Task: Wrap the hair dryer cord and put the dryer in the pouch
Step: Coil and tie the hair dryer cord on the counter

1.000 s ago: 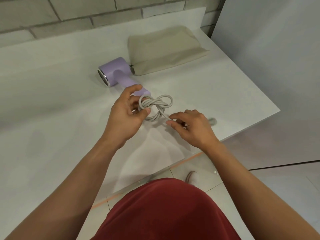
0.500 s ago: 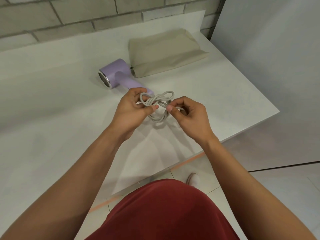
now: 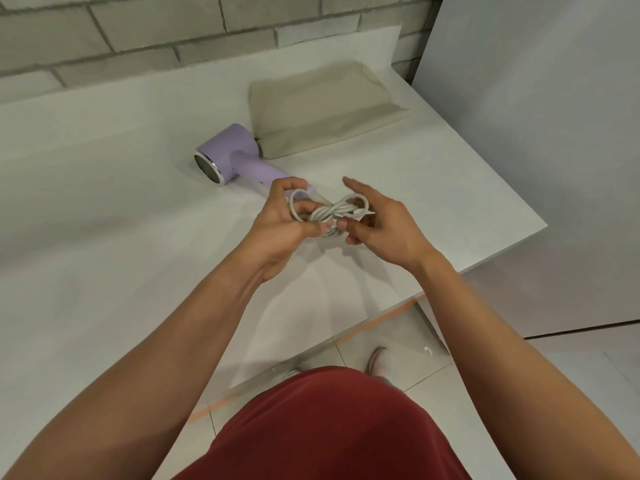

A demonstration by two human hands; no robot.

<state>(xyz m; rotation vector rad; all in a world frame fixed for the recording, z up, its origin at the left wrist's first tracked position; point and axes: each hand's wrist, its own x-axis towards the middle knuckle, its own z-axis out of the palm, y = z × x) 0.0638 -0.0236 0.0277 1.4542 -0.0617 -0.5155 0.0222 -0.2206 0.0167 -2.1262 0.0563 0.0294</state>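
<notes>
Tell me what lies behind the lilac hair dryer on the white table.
A flat beige fabric pouch lies behind the lilac plastic hair dryer, toward the brick wall. Whether the two touch, and anything inside the pouch, cannot be seen.

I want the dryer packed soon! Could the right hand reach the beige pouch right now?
Probably yes: nothing lies between the right hand and the pouch, but it is busy holding the cord, so it would need to let go first.

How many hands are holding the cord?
2. The left hand grips the cord at its left loop; the right hand pinches its right side, index finger pointing out.
</notes>
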